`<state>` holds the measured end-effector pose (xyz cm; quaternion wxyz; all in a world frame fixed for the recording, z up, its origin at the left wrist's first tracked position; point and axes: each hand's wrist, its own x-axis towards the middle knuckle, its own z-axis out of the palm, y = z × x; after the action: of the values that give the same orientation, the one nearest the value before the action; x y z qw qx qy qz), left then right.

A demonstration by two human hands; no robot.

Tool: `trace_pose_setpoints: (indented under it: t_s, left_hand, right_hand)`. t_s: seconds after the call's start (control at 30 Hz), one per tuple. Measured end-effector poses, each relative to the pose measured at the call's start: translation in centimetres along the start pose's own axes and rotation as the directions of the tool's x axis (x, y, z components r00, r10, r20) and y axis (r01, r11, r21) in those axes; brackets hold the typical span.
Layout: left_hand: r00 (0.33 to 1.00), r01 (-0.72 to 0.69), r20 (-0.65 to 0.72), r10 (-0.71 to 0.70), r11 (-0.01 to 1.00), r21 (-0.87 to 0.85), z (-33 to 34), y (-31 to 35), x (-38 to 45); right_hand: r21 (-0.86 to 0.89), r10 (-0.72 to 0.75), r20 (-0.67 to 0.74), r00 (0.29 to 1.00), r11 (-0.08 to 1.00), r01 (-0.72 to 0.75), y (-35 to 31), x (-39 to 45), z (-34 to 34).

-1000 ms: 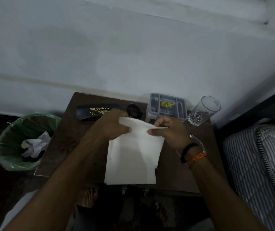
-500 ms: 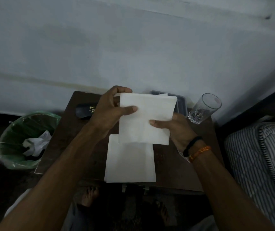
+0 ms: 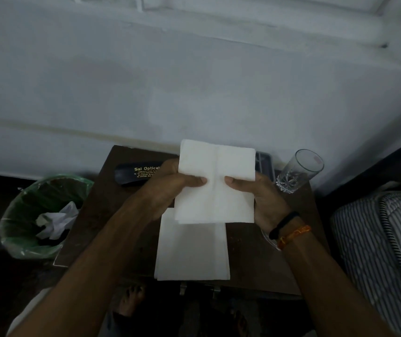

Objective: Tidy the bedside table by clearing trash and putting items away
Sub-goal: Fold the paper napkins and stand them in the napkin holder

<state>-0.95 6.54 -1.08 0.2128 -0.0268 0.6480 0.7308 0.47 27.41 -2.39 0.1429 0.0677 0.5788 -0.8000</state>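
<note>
A folded white paper napkin (image 3: 216, 183) was held up above the dark brown wooden bedside table (image 3: 255, 259) by both hands. It was pinched by the left hand (image 3: 170, 188) at its left side, the thumb laid across the front face and pointing inward, the remaining fingers hidden behind the paper. The right side was gripped in the same manner by the right hand (image 3: 265, 198), whose thumb was pressed flat on the front, its tip near the tip of the left thumb across a vertical crease. Both forearms were extended forward from the lower corners of the view, converging toward the napkin. A black band (image 3: 282, 223) and an orange thread bracelet (image 3: 294, 235) were worn on the right wrist.

A second flat white paper napkin (image 3: 192, 254) was laid on the table directly below the held one, reaching the near edge. A black spectacle case with gold lettering (image 3: 136, 172) was seen at the table's far left, partly covered by the left hand. A grey plastic tray (image 3: 265, 164) was largely hidden behind the held napkin. A clear drinking glass (image 3: 299, 171) was seen at the far right corner. A green-lined waste bin with crumpled white paper inside (image 3: 41, 215) was placed on the floor to the left, and a striped mattress (image 3: 384, 251) was seen to the right.
</note>
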Motion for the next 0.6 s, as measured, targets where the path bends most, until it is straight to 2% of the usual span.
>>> trace_pose_setpoints:
  t_s: [0.13, 0.37, 0.47, 0.6]
  left_hand:
    - [0.999, -0.027, -0.027, 0.026, 0.999, -0.032, 0.1, 0.5, -0.2]
    - [0.997, 0.047, 0.069, -0.043, 0.998, -0.05, 0.4, 0.8, -0.8]
    - [0.996, 0.066, 0.069, -0.06, 0.994, -0.09, 0.3, 0.8, -1.0]
    - [0.996, 0.084, 0.046, -0.077, 0.982, -0.169, 0.1, 1.0, -1.0]
  right_hand:
    - [-0.004, -0.057, 0.027, 0.998, 0.998, 0.058, -0.2, -0.2, -0.2]
    - [-0.023, -0.062, 0.118, 0.991, 0.998, 0.065, -0.6, -0.8, 0.9]
    - [-0.031, -0.045, 0.106, 0.993, 0.998, 0.048, -0.8, -0.9, 1.0]
    - [-0.123, 0.002, 0.088, 0.996, 0.992, 0.008, -0.6, -0.7, 0.7]
